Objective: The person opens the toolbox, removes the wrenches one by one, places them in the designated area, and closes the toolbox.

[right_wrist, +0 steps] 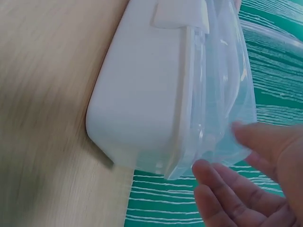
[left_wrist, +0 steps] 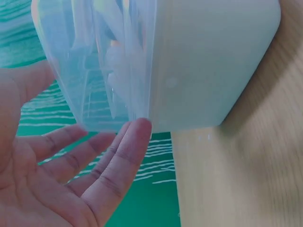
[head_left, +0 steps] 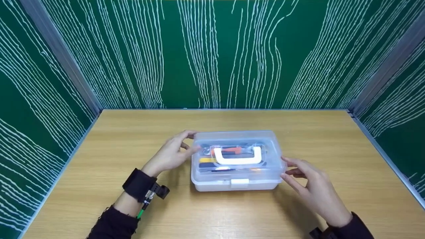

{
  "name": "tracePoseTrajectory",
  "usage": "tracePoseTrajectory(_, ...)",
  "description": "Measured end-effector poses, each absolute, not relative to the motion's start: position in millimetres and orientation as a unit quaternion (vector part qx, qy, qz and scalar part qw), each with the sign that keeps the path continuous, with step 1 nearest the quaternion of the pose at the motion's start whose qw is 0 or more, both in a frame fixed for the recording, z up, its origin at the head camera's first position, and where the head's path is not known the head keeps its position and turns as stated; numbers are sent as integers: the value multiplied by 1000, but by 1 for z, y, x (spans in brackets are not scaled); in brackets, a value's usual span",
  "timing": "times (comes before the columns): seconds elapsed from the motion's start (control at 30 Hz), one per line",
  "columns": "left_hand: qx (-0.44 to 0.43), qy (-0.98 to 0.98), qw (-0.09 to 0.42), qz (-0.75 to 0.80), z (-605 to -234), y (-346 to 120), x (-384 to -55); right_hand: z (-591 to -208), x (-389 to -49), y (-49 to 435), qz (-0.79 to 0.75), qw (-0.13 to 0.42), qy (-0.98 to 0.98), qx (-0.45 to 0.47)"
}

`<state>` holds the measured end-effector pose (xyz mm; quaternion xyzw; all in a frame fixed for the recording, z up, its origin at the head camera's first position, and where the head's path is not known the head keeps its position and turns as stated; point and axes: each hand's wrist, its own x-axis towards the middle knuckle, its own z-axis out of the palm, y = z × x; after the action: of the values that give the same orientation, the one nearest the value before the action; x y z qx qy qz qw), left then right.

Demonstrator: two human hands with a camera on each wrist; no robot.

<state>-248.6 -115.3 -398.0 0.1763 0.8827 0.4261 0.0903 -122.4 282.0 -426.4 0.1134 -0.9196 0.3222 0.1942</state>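
Note:
In the head view a plastic storage box [head_left: 239, 186] with a clear lid [head_left: 232, 137] stands on the table, its lid down. A white carry handle [head_left: 238, 161] lies flat on the lid, and a white latch [head_left: 239, 182] sits at the front middle. Through the lid show an orange-red item [head_left: 229, 150], a yellow one and dark ones. My left hand [head_left: 171, 154] is at the box's left end, fingers spread, thumb over the lid's edge. At the right end, my right hand [head_left: 313, 186] has relaxed fingertips right at the lid's edge. Both wrist views show loosely extended fingers beside the lid.
The box is on a light wooden table [head_left: 139, 129]. Green panels with wavy white lines [head_left: 229, 59] rise behind and at both sides, joined by grey metal posts [head_left: 63, 49]. A black wrist strap with a small camera [head_left: 141, 186] is on the left wrist.

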Motion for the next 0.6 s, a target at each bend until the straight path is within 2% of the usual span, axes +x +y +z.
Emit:
tracePoseTrajectory(0.17, 163, 865, 76, 469, -400, -119, -259, -424, -115, 273, 300, 192, -932, 63)
tracePoseTrajectory(0.4, 166, 853, 98, 485, -403, -116, -266, -430, -118, 265, 298, 261, -915, 78)
tracePoseTrajectory(0.6, 163, 854, 96, 484, -403, -117, -266, -432, -121, 263, 310, 272, -907, 83)
